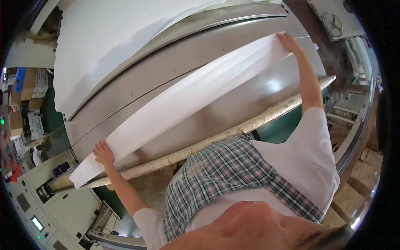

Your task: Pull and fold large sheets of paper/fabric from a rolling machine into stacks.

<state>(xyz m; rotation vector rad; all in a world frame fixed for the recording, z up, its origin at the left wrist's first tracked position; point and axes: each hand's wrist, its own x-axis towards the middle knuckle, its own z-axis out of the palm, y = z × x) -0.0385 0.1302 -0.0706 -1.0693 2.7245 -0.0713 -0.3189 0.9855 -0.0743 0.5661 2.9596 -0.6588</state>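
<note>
A long, folded white sheet [187, 98], cloth or paper I cannot tell, stretches slantwise across a smooth metal work surface [137, 93]. Near its left end, my left hand [104, 154] lies on the sheet with fingers spread. The sheet's left end runs past that hand to the table's near corner. My right hand [288, 43] is closed on the far right end, its arm reached out forward. Between the hands the sheet bows slightly, and its layers show along the near side.
A wide white cloth [104, 46] covers the machine bed beyond the metal. A wrapped, rough-surfaced bar [233, 132] runs along the near edge, in front of my body. Control panels [35, 214] stand at lower left, boxes [29, 89] at left, and a handwheel [332, 24] at upper right.
</note>
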